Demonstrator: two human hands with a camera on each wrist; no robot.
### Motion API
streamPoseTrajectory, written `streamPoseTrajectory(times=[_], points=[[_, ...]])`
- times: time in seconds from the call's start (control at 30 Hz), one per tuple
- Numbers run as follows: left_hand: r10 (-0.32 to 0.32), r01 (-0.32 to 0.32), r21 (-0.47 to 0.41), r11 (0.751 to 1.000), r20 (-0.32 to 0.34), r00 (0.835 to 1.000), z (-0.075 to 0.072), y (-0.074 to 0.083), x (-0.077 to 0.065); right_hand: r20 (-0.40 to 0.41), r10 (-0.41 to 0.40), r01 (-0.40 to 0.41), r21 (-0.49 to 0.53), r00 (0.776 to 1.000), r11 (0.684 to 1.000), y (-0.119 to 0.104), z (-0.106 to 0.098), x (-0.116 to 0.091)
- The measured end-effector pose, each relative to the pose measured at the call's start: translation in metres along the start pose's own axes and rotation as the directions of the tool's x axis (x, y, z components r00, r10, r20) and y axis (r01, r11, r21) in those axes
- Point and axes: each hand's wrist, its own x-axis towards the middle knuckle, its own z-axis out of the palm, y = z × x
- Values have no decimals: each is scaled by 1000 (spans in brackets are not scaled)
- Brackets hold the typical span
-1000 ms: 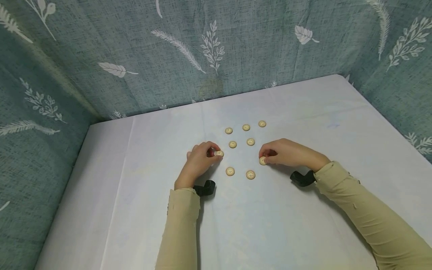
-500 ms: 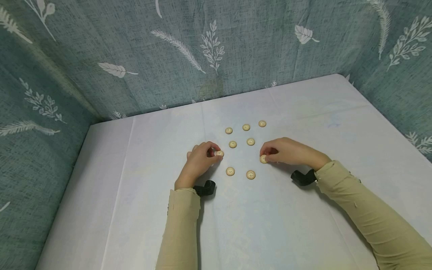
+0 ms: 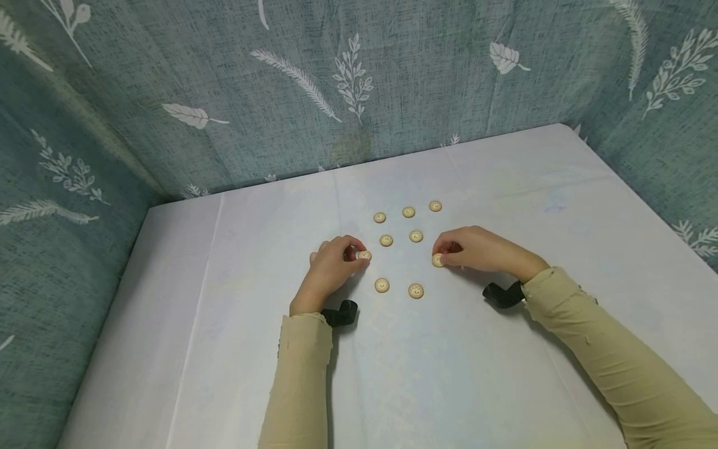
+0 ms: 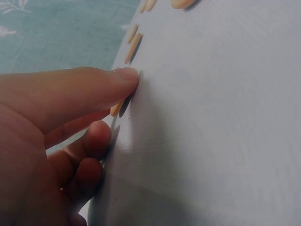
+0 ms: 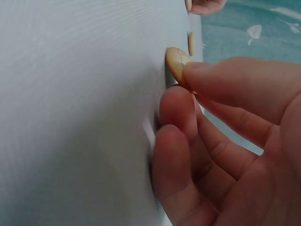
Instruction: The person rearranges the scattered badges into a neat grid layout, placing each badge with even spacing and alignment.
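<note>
Several round, pale tan buttons lie on the white-covered table. My left hand (image 3: 331, 271) holds one button (image 3: 364, 255) by its edge between thumb and forefinger, at the left of the group; in the left wrist view the thumb covers most of that button (image 4: 115, 109). Across from it, my right hand (image 3: 477, 251) pinches another button (image 3: 438, 260). The right wrist view has this button (image 5: 176, 61) tilted under the thumb, close to the cloth. Between the hands and nearer me lie two buttons, a left one (image 3: 382, 285) and a right one (image 3: 416, 290).
Farther back are a pair of buttons, including one (image 3: 416, 236) near my right hand, and a row of three with a middle button (image 3: 409, 212). A green leaf-patterned curtain (image 3: 392, 81) rises behind the table (image 3: 252, 280). Black wrist mounts (image 3: 503, 295) sit low by the table.
My right hand has slid its button slightly away from me, toward the far side of the table. My left hand and the other buttons have stayed put.
</note>
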Motion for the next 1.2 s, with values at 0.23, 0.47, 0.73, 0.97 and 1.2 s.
streamPoseTrajectory(times=[0.23, 0.47, 0.73, 0.97, 1.2], points=[[-9, 9, 8, 1000, 11, 1000, -2, 0, -1, -52, 26, -24, 31, 998, 999, 1, -1, 2], [-9, 9, 3, 1000, 5, 1000, -1, -1, -1, -124, 62, -53, 76, 990, 996, 6, -1, 3], [-8, 8, 5, 1000, 4, 1000, 0, 0, 0, -178, 152, -129, 132, 972, 983, 12, -3, 3], [2, -2, -2, 1000, 5, 1000, 1, 2, 0, -181, 170, -139, 173, 969, 975, 20, -6, 4], [-6, 6, 2, 1000, 2, 1000, 0, 1, -1, -177, 168, -125, 232, 970, 965, 25, -5, 9]])
